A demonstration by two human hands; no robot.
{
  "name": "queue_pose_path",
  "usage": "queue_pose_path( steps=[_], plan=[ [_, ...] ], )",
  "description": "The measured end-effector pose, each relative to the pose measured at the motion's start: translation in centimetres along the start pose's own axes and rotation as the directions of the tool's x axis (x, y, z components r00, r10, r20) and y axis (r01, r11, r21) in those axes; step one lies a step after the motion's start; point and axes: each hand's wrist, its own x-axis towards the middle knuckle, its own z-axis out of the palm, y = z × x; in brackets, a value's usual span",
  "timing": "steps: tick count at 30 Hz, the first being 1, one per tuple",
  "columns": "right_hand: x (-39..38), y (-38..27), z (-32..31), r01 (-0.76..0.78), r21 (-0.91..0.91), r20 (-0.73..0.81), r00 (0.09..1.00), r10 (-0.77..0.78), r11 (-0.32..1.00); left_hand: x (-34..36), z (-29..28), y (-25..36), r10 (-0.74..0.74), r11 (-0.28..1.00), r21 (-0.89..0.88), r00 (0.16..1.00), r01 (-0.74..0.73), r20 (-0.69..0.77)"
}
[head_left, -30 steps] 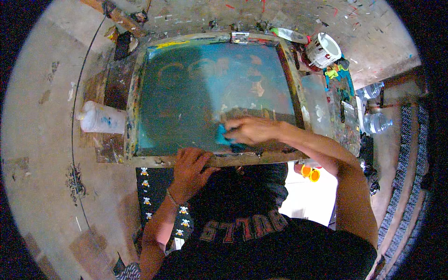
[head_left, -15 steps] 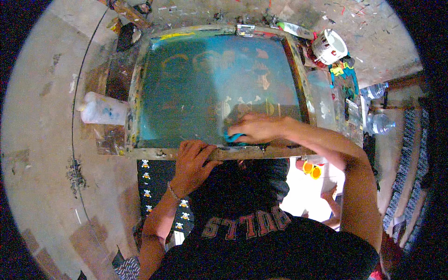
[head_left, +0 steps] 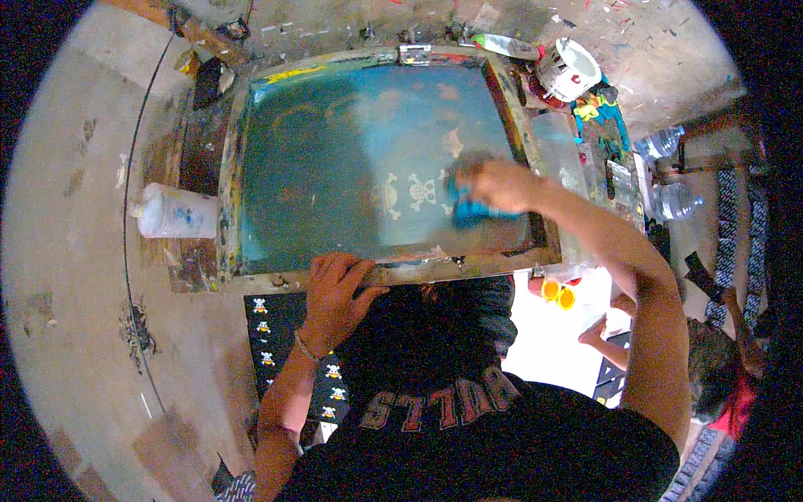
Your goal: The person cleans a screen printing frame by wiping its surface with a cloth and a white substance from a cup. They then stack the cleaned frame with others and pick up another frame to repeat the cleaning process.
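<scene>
A screen printing frame [head_left: 493, 269] with a wooden border and teal mesh lies flat before me. Pale skull-and-crossbones shapes [head_left: 421, 194] show in the mesh. My left hand [head_left: 336, 289] grips the frame's near edge, fingers over the wood and thumb along the rim. On the right part of the mesh, my right hand [head_left: 506, 186] presses a bunched blue cloth [head_left: 475, 213]; the fingers are smeared by motion. Below the frame, at left, hangs black fabric [head_left: 268, 328] printed with small skulls.
A paint-stained white plastic container [head_left: 176, 211] lies left of the frame. At the far right are a white bucket [head_left: 569, 71], a whitish-green bottle [head_left: 506, 46] and two clear bottles [head_left: 676, 202]. Another person's raised hand [head_left: 734, 303] holds a dark flat object at right.
My right hand has swept the cloth right and away across the mesh, uncovering a skull shape. The left hand keeps its hold. Another person has come into view at right.
</scene>
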Motion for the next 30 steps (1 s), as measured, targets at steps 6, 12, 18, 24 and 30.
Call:
queue_pose_path(
  steps=[6,12,18,24,30],
  plan=[
    [5.6,-2.0,1.0,-0.238,-0.024,-0.094,0.967,0.235,0.971,0.1,-0.1,0.0,0.016,0.999,0.04,1.0,-0.015,-0.019],
    [0.1,-0.5,-0.3,-0.147,-0.026,0.034,0.988,0.148,0.989,-0.2,0.4,-0.1,-0.019,0.998,0.061,1.0,0.02,-0.009],
    [6.6,-2.1,1.9,-0.107,0.029,-0.117,0.987,0.11,0.994,0.0,0.1,0.1,0.009,0.998,0.07,1.0,-0.008,-0.022],
    [3.2,-1.0,1.7,-0.07,0.067,-0.058,0.996,0.074,0.995,-0.1,0.3,0.1,-0.003,0.997,0.071,0.999,0.006,-0.039],
    [6.8,-2.9,1.3,-0.031,-0.049,-0.173,0.985,0.022,0.998,0.3,-0.2,0.0,-0.015,0.999,0.042,1.0,0.014,0.012]
  ],
)
